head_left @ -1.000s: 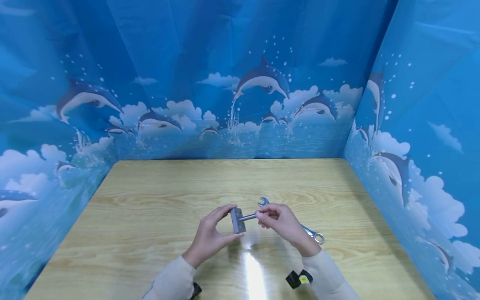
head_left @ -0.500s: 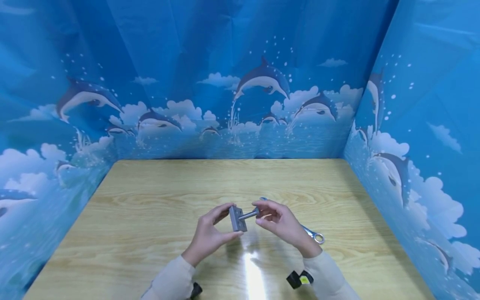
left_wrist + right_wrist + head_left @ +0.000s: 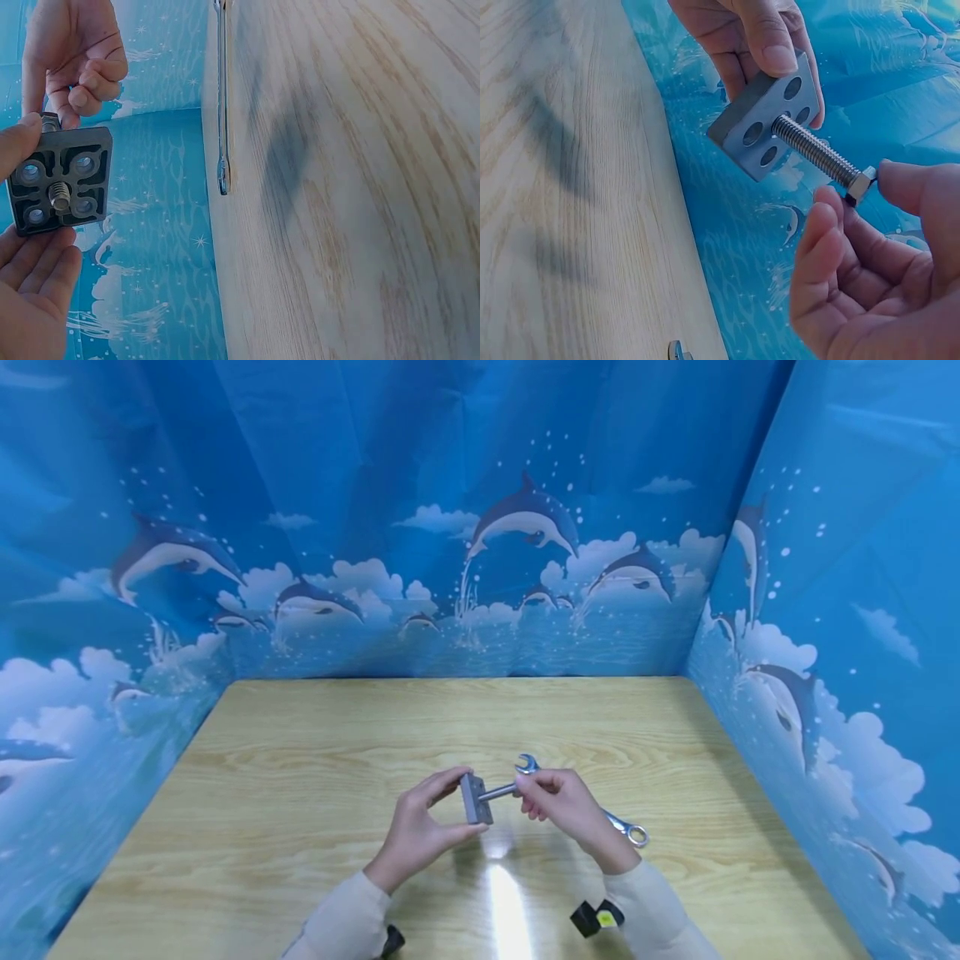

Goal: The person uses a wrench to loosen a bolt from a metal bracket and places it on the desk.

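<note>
In the head view my left hand [image 3: 420, 827] holds a grey square metal plate [image 3: 476, 799] by opposite edges, between thumb and fingers, above the table. The plate has a hole near each corner. A threaded hex bolt [image 3: 817, 152] runs through its centre, and the bolt's tip pokes out of the ribbed face in the left wrist view. My right hand [image 3: 566, 806] pinches the bolt's hex head [image 3: 860, 185] between thumb and fingers. Most of the threaded shank shows between the plate and the head.
Behind my right hand a combination wrench [image 3: 626, 828] lies on the wooden table [image 3: 337, 735], partly covered by that hand in the head view. Blue dolphin-print sheets [image 3: 360, 527] stand along the back and sides.
Half a second ago the right fingers were spread off the bolt head; now they pinch it again. The left hand and the plate have hardly moved.
</note>
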A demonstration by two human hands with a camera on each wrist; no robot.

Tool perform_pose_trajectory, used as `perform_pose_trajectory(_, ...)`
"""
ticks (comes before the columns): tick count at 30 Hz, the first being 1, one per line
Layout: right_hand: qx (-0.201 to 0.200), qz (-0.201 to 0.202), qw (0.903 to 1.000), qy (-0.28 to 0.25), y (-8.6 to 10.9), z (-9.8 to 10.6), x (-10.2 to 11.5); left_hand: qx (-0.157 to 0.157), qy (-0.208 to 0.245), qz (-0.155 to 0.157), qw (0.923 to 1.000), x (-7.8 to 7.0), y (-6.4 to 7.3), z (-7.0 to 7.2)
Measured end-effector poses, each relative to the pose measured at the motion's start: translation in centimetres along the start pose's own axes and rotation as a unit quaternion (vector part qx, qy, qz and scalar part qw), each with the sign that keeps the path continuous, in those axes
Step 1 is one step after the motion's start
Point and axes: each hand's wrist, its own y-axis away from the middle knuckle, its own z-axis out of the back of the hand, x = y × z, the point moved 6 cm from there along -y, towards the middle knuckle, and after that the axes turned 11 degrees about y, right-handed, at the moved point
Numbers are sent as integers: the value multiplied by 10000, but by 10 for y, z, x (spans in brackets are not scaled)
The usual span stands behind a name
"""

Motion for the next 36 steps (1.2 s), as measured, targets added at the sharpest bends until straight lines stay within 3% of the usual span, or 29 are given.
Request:
perform_pose_trajectory(8,97,325,9990,305,2,3,2,95,-37,177,9998,2,1,0)
perform_pose_trajectory(13,173,566,9980,221,3,6,4,132,-4,362,9993,2,1,-1)
perform_pose_trajectory(20,201,786,9964,230,3,5,5,145,-12,360,9992,3,1,-1)
perform_pose_trajectory(26,120,399,9987,288,1,6,1,122,-63,93,9999,0,-1,-2)
perform_pose_trajectory(30,48,48,9998,209,-1,5,-3,145,-198,74,9997,0,0,-2)
perform_pose_trajectory(36,99,-65,9999,112,0,3,-2,232,-297,-110,9992,-2,1,-3)
